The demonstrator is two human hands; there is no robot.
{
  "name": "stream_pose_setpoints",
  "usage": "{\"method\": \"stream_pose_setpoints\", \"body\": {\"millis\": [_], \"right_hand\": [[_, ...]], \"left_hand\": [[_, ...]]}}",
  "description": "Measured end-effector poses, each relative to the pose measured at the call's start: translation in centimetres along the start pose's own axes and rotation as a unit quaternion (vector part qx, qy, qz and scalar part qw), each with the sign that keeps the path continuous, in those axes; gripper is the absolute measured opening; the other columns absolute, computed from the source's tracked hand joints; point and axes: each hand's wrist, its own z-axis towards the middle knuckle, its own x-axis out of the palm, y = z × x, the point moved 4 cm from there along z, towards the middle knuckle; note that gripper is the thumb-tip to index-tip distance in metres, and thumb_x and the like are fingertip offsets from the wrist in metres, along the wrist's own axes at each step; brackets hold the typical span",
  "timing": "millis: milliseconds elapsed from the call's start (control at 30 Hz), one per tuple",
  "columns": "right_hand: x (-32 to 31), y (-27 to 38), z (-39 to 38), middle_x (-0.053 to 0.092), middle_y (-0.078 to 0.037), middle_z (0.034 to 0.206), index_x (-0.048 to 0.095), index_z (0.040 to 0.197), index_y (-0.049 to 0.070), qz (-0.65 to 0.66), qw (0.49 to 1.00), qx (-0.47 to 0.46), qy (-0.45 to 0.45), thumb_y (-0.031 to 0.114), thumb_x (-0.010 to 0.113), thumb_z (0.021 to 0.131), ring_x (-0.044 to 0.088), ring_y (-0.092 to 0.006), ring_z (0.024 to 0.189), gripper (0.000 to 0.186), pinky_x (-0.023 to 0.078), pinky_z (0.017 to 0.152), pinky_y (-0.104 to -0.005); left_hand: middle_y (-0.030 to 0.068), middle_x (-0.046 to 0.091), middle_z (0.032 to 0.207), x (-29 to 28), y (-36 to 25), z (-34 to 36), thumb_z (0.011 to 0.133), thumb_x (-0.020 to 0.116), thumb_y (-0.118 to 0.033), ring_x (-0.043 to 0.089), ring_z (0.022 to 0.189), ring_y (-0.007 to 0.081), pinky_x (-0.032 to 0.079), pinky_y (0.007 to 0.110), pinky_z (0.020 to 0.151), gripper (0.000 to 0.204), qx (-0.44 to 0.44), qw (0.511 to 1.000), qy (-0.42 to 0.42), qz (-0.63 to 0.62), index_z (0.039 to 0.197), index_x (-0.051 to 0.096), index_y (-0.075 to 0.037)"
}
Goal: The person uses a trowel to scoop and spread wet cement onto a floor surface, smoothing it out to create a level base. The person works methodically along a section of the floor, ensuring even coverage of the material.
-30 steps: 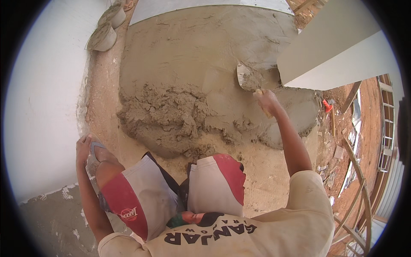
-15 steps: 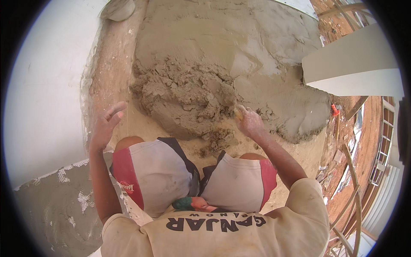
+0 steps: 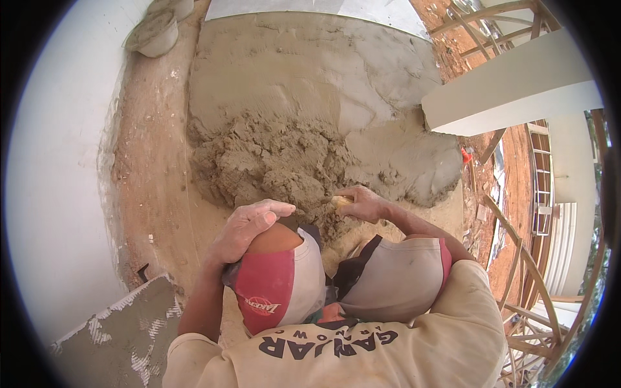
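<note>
In the head view a heap of wet grey mortar (image 3: 272, 158) lies rough and lumpy on the floor in front of my knees, at the near edge of a smoother mortar layer (image 3: 272, 64). My right hand (image 3: 362, 205) grips a trowel by its pale wooden handle (image 3: 341, 202) low at the front of the heap; the blade is hidden in or behind the mortar. My left hand (image 3: 244, 231) is open by my bare left knee (image 3: 275, 238), its fingers stretched toward the heap and holding nothing.
A white wall (image 3: 61, 168) runs along my left, with stacked buckets (image 3: 155, 35) at the back and a grey-coated patch (image 3: 116, 343) behind me. A pale column (image 3: 501, 100) juts in from the right, beside wooden scaffolding (image 3: 527, 265). A white board (image 3: 310, 8) borders the mortar's far edge.
My right hand has drawn the trowel from beside the column down toward me into the near heap. My left hand has moved right and forward to my knee.
</note>
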Motion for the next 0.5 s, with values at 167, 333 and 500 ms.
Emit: {"method": "stream_pose_setpoints", "body": {"millis": [167,333,500], "right_hand": [[-3.6,1.2,-1.4,0.065,-0.004,0.082,0.063,0.131,0.003,0.101,0.992,0.008,-0.076,0.021,0.065,0.082,0.060,-0.0106,0.071,0.052,0.051,0.067,-0.0286],[-9.0,4.0,-1.4,0.062,-0.002,0.078,0.064,0.128,-0.001,0.123,0.975,-0.065,-0.171,0.019,0.064,0.081,0.058,-0.0105,0.067,0.051,0.050,0.064,-0.0288],[-16.7,4.6,1.2,0.061,-0.004,0.076,0.065,0.123,0.000,0.138,0.954,-0.088,-0.250,0.017,0.063,0.082,0.057,-0.0100,0.063,0.044,0.051,0.062,-0.0287]], "left_hand": [[0.0154,0.065,0.125,-0.6,-0.3,0.9,0.103,0.050,-0.036,0.058,0.120,0.0239,0.042,0.035,0.106,0.050,-0.008,0.999,-0.013,0.034,0.125,0.063,0.007],[0.0192,0.065,0.124,-2.2,1.5,1.2,0.101,0.049,-0.048,0.060,0.120,0.0284,0.041,0.041,0.109,0.061,-0.034,0.999,-0.016,-0.033,0.125,0.062,0.006],[0.0191,0.066,0.123,-6.0,5.8,0.9,0.098,0.056,-0.048,0.062,0.119,0.0287,0.045,0.042,0.106,0.059,-0.087,0.987,-0.123,-0.050,0.125,0.061,0.005]]}}
